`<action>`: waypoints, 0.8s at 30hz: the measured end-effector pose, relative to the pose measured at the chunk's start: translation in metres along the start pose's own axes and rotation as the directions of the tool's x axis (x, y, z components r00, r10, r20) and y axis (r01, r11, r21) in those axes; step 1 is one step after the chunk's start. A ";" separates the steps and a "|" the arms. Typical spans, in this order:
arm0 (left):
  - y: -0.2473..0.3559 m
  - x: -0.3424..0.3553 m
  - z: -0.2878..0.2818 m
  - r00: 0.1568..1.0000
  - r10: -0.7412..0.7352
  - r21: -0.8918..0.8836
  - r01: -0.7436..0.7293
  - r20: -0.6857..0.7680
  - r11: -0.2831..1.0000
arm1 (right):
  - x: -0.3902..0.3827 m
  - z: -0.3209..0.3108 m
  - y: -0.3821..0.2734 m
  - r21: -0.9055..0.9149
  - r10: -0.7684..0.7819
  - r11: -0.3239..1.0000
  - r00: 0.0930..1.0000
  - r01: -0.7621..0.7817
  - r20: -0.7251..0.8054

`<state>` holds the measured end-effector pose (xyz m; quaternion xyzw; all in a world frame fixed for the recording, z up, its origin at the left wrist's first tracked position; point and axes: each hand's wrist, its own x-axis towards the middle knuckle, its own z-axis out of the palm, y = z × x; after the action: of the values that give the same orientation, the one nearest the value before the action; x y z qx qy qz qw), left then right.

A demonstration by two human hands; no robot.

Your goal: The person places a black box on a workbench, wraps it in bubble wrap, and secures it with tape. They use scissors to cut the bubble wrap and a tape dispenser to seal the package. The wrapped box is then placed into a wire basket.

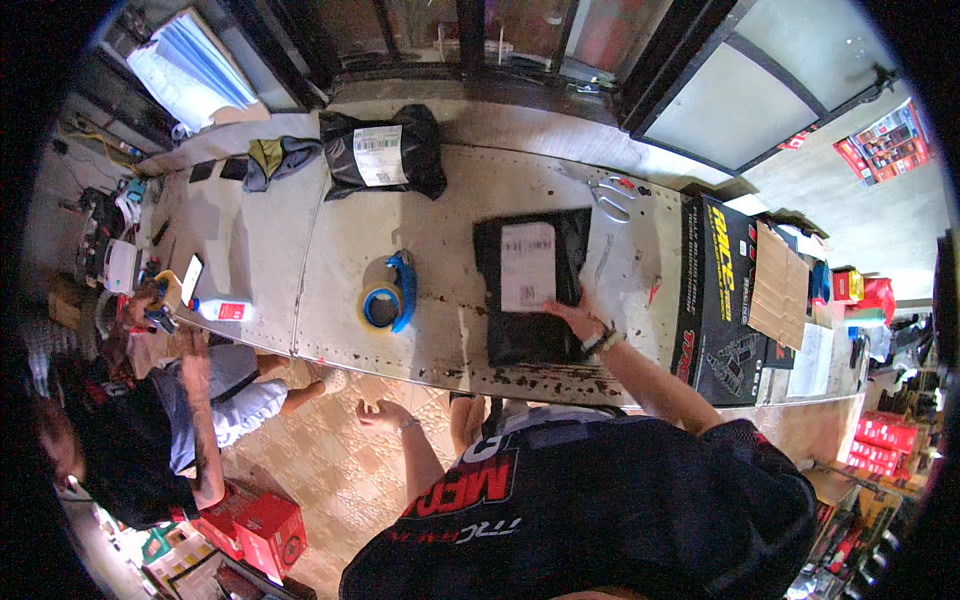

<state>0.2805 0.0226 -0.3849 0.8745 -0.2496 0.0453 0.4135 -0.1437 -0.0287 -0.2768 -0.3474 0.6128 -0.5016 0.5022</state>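
Note:
A flat black parcel (490,340) with a white label (528,265) lies on the metal-topped table, right of the middle. My right hand (577,322) rests at its lower right side, fingers spread over the edge and the label's corner. Off the table's front edge, above the tiled floor, my left hand (385,415) hangs with its fingers apart and nothing in it. Between the two hands' sides of the table sits a blue tape dispenser (406,290) with a roll of tape. Scissors (612,203) with pale handles lie beyond the flat parcel, to its right.
A bulky black wrapped parcel (425,150) and a grey-yellow cloth (280,160) are at the back. A large black box (715,300) bounds the right side, cardboard (775,285) against it. At left, a co-worker (130,430) stands near a white bottle (225,310). Red boxes (268,535) sit on the floor.

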 end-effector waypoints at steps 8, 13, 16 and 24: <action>0.007 0.007 0.001 0.996 0.016 -0.081 -0.009 0.091 0.997 | 0.183 0.081 -0.115 0.027 -0.462 0.887 0.887 0.461 0.012; -0.028 -0.006 -0.027 0.981 0.029 -0.182 0.007 0.192 0.983 | 0.273 0.113 -0.079 -0.426 -0.407 0.849 0.901 0.313 -0.150; -0.049 -0.009 -0.040 0.924 -0.275 -0.367 0.361 0.266 0.857 | 0.289 0.119 -0.054 -0.459 -0.442 0.831 0.874 0.314 -0.202; -0.039 -0.030 -0.028 0.611 -0.085 -0.179 0.358 0.787 0.916 | 0.196 0.028 -0.045 -0.411 -0.478 0.853 0.798 0.323 -0.366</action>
<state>0.2762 0.0768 -0.4026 0.7556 -0.2927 -0.4220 0.4066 -0.1697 -0.2296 -0.2856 -0.4217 0.6986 -0.5555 0.1598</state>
